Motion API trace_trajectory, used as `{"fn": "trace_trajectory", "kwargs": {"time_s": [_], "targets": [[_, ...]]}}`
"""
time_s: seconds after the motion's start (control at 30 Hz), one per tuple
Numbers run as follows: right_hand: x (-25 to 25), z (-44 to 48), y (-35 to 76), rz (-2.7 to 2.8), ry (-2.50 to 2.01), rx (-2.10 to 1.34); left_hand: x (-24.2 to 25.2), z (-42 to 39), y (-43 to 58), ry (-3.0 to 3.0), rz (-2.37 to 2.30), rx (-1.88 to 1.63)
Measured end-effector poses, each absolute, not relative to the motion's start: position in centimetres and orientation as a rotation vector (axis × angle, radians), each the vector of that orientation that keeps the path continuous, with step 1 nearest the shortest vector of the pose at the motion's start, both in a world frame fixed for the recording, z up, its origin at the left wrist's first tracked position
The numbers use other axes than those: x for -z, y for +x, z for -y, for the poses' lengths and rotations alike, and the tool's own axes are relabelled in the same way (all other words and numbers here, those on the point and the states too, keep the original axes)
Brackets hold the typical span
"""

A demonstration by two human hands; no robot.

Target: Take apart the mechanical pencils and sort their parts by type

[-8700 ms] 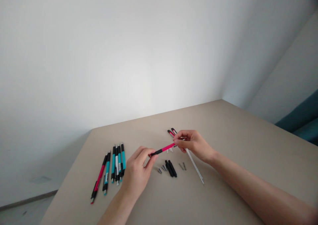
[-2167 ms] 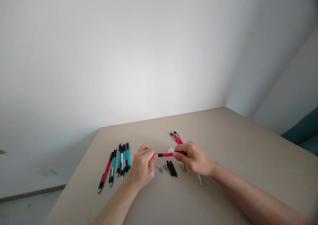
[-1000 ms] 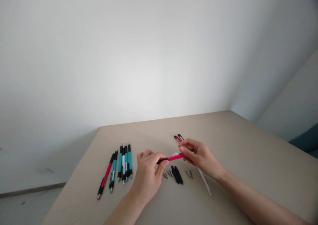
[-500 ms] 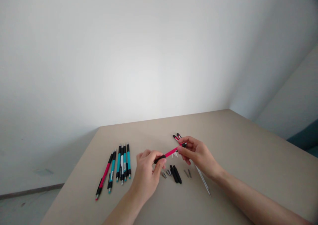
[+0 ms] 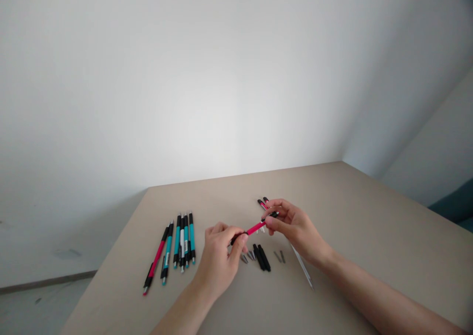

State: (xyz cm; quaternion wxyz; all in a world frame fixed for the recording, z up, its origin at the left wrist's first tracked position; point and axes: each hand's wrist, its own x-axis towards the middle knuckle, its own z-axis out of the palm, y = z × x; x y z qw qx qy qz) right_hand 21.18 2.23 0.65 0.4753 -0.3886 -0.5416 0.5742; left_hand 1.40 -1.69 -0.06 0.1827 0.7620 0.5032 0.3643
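Pinching a slim pink-and-black plastic pen (image 5: 255, 227) at both ends, the left hand (image 5: 220, 258) is closed on its black lower end and the right hand (image 5: 297, 228) grips its upper end between finger and thumb, holding it slanted just above the beige table (image 5: 351, 217). Small grey metal tips (image 5: 248, 257) and two black rubber sleeves (image 5: 261, 257) lie right beneath it. If either grip slipped or a part came loose, the piece could drop among them and scatter them, or roll toward the thin white refill (image 5: 303, 270).

Pen row (image 5: 184, 240) left of loose parts (image 5: 261, 257)

Pink/blk pen (image 5: 254, 227), tilted, pinched btwn both hands.
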Motion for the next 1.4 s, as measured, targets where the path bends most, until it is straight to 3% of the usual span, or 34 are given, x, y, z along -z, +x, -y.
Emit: {"fn": "trace_trajectory", "kwargs": {"time_s": [0.27, 0.43, 0.73, 0.9, 1.4], "targets": [[-0.3, -2.3, 21.2, 1.200, -0.830, -1.519, -1.1, 2.2, 1.8, 2.107, -1.414, -0.899], [-0.3, -2.4, 21.1, 1.169, -0.968, -1.607, -1.1, 2.2, 1.6, 2.111, -1.400, -0.949], [-0.3, -2.3, 21.4, 1.283, -0.863, -1.469, 0.2, 2.0, 1.5, 1.990, -1.380, -1.026], [-0.3, -2.4, 21.2, 1.215, -1.038, -1.662, 0.2, 2.0, 1.5, 2.028, -1.396, -1.101], [-1.1, -1.9, 21.6, 1.492, -0.848, -1.318, -0.1, 1.9, 1.7, 1.955, -1.442, -1.063]]}}
